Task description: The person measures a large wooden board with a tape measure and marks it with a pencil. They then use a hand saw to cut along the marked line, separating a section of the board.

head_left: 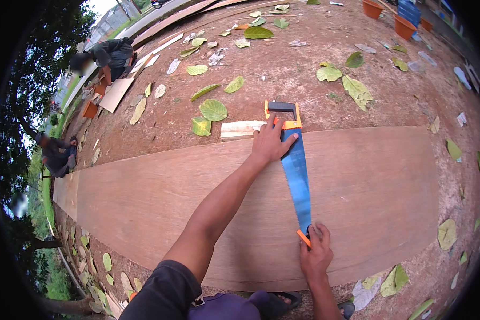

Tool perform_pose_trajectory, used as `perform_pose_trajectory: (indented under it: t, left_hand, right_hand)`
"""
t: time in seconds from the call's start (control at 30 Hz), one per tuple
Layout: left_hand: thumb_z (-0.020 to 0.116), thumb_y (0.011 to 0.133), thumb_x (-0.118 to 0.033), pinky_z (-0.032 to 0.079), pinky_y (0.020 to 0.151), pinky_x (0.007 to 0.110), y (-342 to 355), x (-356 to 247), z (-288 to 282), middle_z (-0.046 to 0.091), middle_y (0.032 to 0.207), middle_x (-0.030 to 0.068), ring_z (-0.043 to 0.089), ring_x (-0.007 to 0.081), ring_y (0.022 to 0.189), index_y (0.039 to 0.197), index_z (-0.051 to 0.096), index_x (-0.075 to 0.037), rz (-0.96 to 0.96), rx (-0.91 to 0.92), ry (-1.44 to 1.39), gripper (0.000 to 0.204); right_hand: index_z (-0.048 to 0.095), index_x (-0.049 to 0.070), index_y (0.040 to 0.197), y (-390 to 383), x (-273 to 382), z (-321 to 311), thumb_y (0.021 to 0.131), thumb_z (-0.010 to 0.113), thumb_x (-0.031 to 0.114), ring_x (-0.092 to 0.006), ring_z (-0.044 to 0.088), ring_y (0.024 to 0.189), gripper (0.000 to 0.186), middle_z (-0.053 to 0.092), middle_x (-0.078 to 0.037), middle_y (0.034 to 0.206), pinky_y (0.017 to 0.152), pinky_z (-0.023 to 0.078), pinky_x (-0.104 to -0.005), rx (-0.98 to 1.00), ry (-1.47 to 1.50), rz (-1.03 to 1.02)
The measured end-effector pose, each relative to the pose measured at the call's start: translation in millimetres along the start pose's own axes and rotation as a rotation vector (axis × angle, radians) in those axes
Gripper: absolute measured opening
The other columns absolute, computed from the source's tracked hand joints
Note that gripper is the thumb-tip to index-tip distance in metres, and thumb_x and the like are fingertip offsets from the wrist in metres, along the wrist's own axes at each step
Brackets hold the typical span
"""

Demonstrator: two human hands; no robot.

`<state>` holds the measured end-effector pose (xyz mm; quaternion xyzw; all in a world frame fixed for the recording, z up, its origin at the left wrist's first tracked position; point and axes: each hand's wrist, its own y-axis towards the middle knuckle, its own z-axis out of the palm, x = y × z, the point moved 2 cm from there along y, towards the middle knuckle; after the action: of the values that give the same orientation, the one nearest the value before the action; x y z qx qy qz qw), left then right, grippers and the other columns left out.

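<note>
A hand saw [297,176] with a blue blade and an orange-and-black handle lies flat across a long brown plywood sheet [368,192], its handle past the sheet's far edge. My left hand [270,141] holds it down at the handle end, thumb on the blade and fingers spread at the handle's base. At the blade's narrow near end, my right hand [316,252] pinches a slim orange tool [303,238]. Its exact kind is too small to tell. A pale strip of wood [240,129] lies at the sheet's far edge beside my left hand.
Reddish soil scattered with large leaves [213,110] surrounds the sheet. Two people are at the far left, one bending by a light board [116,95], another sitting [58,154] near the sheet's left end. Orange pots [404,26] stand at the far right. Planks [176,21] lie at the back.
</note>
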<state>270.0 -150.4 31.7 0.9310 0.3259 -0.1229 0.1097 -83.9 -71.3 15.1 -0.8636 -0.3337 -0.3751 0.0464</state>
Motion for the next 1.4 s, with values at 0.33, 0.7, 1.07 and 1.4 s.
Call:
perform_pose_trajectory:
  t: [0.33, 0.7, 1.07, 1.4]
  left_hand:
    - [0.066, 0.098, -0.039, 0.046, 0.112, 0.051, 1.8, 7.6, 18.7, 0.047, 0.156, 0.0286, 0.054, 0.0468, 0.136, 0.133, 0.064, -0.005, 0.075, -0.191, -0.216, 0.049]
    - [0.064, 0.099, -0.042, 0.045, 0.114, 0.048, 5.3, 9.5, 17.4, 0.045, 0.161, 0.0223, 0.052, 0.0428, 0.14, 0.137, 0.063, -0.008, 0.046, -0.172, -0.164, 0.051]
    - [0.066, 0.098, -0.044, 0.046, 0.113, 0.048, 5.7, 10.0, 20.1, 0.046, 0.161, 0.0216, 0.052, 0.0419, 0.14, 0.135, 0.065, -0.009, 0.041, -0.199, -0.168, 0.051]
    - [0.066, 0.098, -0.043, 0.044, 0.114, 0.048, 6.3, 13.4, 20.5, 0.047, 0.158, 0.0246, 0.052, 0.0429, 0.14, 0.133, 0.066, -0.008, 0.087, -0.232, -0.166, 0.051]
  right_hand:
    - [0.073, 0.003, 0.123, -2.1, -1.2, -7.1, 0.084, 0.079, 0.006, -0.027, 0.076, 0.093, 0.04, 0.062, -0.013, 0.138, 0.072, 0.062, -0.0392, 0.012, -0.051, 0.018]
    - [0.074, 0.008, 0.12, -8.8, -1.6, 1.5, 0.091, 0.078, 0.019, -0.0286, 0.076, 0.091, 0.031, 0.065, -0.008, 0.133, 0.071, 0.064, -0.0416, -0.058, -0.066, -0.053]
    - [0.078, 0.004, 0.109, -11.7, -4.1, 2.1, 0.086, 0.083, 0.011, -0.0224, 0.074, 0.084, 0.025, 0.069, -0.007, 0.111, 0.065, 0.06, -0.0355, -0.086, -0.023, -0.089]
    - [0.076, 0.006, 0.111, -21.2, 11.1, -3.7, 0.087, 0.08, 0.007, -0.0255, 0.074, 0.086, 0.025, 0.067, -0.007, 0.11, 0.068, 0.061, -0.0386, -0.035, -0.056, 0.015]
